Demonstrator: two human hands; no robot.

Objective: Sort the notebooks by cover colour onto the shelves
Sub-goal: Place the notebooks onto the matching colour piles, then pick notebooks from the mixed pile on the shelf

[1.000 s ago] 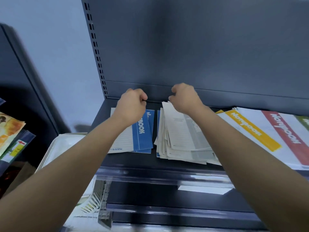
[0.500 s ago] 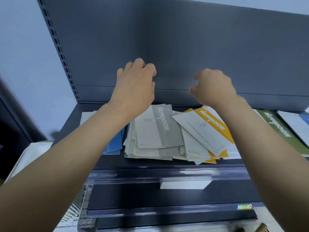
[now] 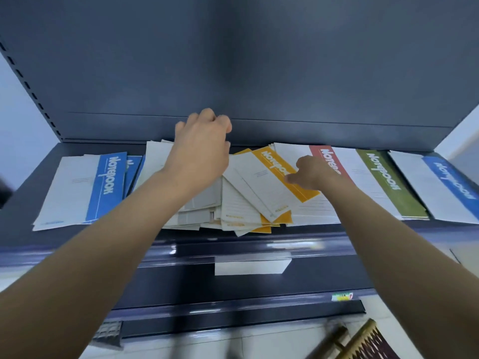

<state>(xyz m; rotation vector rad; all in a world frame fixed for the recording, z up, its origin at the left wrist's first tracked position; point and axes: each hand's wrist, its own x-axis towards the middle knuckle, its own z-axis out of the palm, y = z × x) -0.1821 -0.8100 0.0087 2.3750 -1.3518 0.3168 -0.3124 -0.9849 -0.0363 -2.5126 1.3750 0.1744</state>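
On the dark shelf (image 3: 31,203) notebooks lie in piles by colour: blue (image 3: 106,185) at the left, then grey (image 3: 204,200), yellow (image 3: 274,177), red (image 3: 329,156), green (image 3: 386,180), and another blue one (image 3: 451,185) at the far right. My left hand (image 3: 202,149) hovers over the back of the grey pile with loosely curled fingers and nothing visible in it. My right hand (image 3: 313,174) pinches the right edge of the top yellow notebook, thumb on its yellow band. That notebook lies askew, fanned over the grey pile. The right fingertips are hidden.
The shelf's back panel (image 3: 259,73) rises directly behind the piles. A white label holder (image 3: 251,266) sits on the front rail, with a lower shelf (image 3: 233,286) beneath. A gold-coloured object (image 3: 363,340) lies on the floor at the bottom right.
The view has swung right, revealing the red, green and right blue piles. My left hand has dropped from raised to the grey pile. My right hand has come down onto the yellow notebook.
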